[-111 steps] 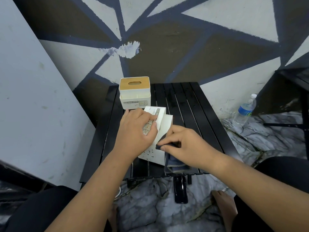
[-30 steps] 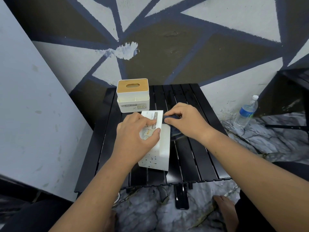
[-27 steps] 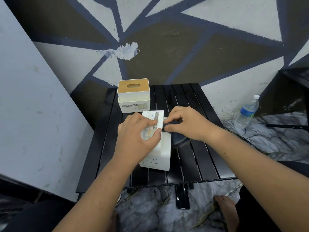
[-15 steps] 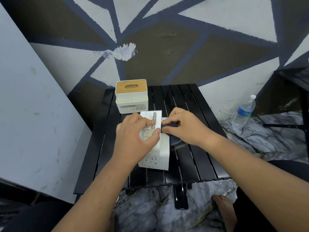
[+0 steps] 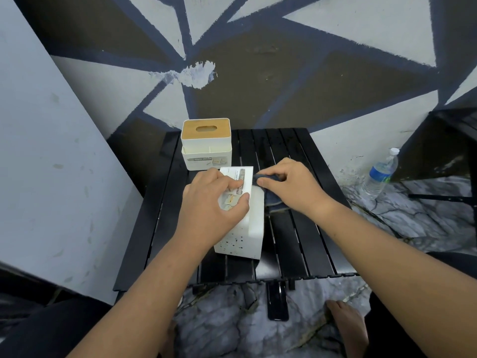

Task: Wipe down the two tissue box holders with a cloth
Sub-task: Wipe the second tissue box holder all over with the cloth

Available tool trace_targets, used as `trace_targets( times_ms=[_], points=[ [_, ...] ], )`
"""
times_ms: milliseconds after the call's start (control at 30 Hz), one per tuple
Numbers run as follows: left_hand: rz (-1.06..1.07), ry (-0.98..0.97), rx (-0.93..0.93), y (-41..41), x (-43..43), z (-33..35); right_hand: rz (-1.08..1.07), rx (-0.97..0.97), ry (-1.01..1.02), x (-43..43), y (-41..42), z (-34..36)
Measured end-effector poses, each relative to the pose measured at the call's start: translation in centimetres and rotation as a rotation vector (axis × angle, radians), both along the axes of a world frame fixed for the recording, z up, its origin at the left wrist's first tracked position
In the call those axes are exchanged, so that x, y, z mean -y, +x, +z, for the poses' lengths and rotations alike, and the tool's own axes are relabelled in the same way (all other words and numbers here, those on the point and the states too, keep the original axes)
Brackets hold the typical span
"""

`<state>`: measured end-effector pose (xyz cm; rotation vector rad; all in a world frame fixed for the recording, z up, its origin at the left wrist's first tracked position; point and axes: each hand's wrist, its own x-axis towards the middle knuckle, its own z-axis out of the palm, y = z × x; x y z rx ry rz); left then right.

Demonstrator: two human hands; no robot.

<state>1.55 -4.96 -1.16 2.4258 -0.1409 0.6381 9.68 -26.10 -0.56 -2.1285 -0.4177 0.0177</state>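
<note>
As a holder (image 5: 255, 223) rests on the slatted table (image 5: 304, 241), marble floor (image 5: 413, 218) shows.

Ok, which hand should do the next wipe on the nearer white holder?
Right hand: it pinches the dark cloth at the far end of the nearer holder, while the left hand grips that holder, steadying it.

You face a black slatted table (image 5: 296, 241) near a wall (image 5: 284, 86) painted in triangles. A water bottle (image 5: 380, 174) stands on the marble floor (image 5: 413, 215) to your right; a dark phone (image 5: 277, 303) lies below the table's near edge.
</note>
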Motion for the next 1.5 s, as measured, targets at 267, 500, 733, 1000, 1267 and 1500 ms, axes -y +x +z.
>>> trace_targets(
  times_ms=[267,500,733,1000,1267,1500],
  points=[
    [0.023,0.025,0.023,0.2,0.2,-0.3,0.037,0.011,0.012,-0.1,-2.5,-1.1],
    [0.034,0.046,0.024,0.3,0.5,-0.2,-0.043,0.004,0.034,-0.4,-0.7,-0.8],
    [0.056,0.046,0.044,0.4,0.4,-0.5,-0.011,-0.088,0.115,1.3,-6.2,-1.1],
    [0.052,0.037,0.029,0.5,0.6,-0.6,0.027,-0.084,0.118,0.2,-6.5,-0.3],
    [0.075,0.040,0.027,0.4,0.6,-0.8,0.172,-0.083,0.049,1.3,-7.2,-0.3],
    [0.061,0.021,0.025,0.4,0.5,-0.9,0.105,-0.045,0.068,0.9,-5.7,-0.5]
  ],
)
